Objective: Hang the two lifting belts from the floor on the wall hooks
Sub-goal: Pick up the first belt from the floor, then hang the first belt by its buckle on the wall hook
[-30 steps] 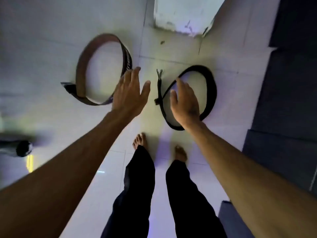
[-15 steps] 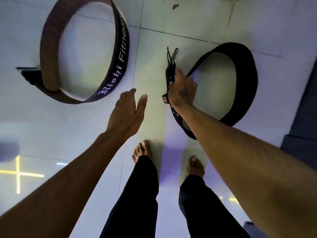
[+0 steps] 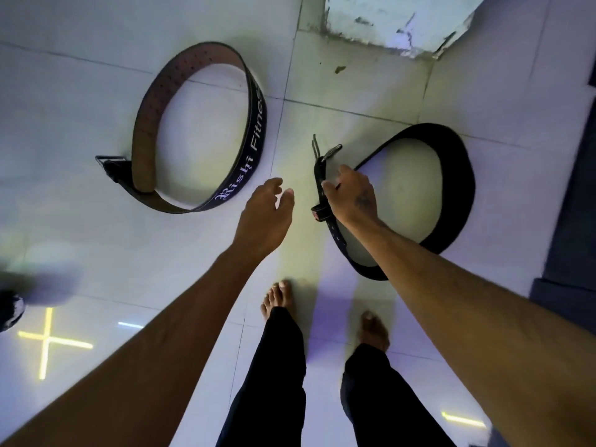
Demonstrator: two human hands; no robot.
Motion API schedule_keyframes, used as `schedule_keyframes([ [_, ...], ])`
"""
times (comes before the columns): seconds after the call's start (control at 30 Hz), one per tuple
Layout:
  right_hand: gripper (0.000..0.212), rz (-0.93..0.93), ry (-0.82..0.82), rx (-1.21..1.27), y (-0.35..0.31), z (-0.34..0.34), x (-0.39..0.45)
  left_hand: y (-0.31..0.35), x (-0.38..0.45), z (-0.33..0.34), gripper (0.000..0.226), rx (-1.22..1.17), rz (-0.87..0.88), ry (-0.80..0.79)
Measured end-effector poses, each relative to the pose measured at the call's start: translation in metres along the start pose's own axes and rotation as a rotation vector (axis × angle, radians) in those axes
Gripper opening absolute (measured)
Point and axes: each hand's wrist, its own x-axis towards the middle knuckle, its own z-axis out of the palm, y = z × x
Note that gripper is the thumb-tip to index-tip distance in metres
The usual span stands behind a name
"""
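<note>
Two lifting belts stand on edge as loops on the white tiled floor. The left belt (image 3: 248,137) is brown inside and dark outside with white "Rishi Fitness" lettering. The right belt (image 3: 458,175) is all black, its metal buckle (image 3: 325,153) sticking up at its left end. My right hand (image 3: 353,196) is closed around the black belt's strap just below the buckle. My left hand (image 3: 266,217) hovers with loosely curled fingers between the two belts, just right of the lettered belt and not touching it. No wall hooks are in view.
The base of a scuffed white pillar (image 3: 393,24) stands on the floor beyond the belts. Dark floor mats (image 3: 571,195) run along the right edge. My bare feet (image 3: 279,301) are just below the belts. A dark rounded object (image 3: 9,309) shows at the left edge.
My right hand reached down and closed on the black belt's strap near the buckle, where it stays. My left hand dropped from over the lettered belt to hover between the belts.
</note>
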Motion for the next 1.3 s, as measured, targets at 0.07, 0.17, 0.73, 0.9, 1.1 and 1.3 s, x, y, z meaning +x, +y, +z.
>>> schedule_keyframes([
  [0.07, 0.032, 0.002, 0.013, -0.018, 0.009, 0.031, 0.017, -0.024, 0.018, 0.014, 0.043, 0.006, -0.019, -0.003],
  [0.17, 0.019, 0.038, 0.080, 0.017, 0.022, 0.066, 0.032, -0.053, 0.034, 0.031, 0.041, -0.047, -0.087, -0.029],
  [0.73, 0.043, -0.060, 0.026, 0.344, -0.091, -0.288, -0.189, 0.198, -0.171, -0.095, 0.032, -0.564, 0.100, -0.203],
  [0.9, 0.036, -0.167, 0.070, 0.456, -0.140, -0.430, -0.258, 0.300, -0.281, -0.151, 0.042, -0.484, 0.417, -0.125],
  [1.1, 0.031, -0.375, 0.271, 0.536, -0.214, -0.569, -0.325, 0.399, -0.397, -0.210, 0.056, -0.420, 0.789, -0.092],
  [1.3, 0.027, -0.565, 0.511, 0.639, -0.307, -0.684, -0.390, 0.504, -0.501, -0.294, 0.057, -0.415, 1.085, 0.077],
])
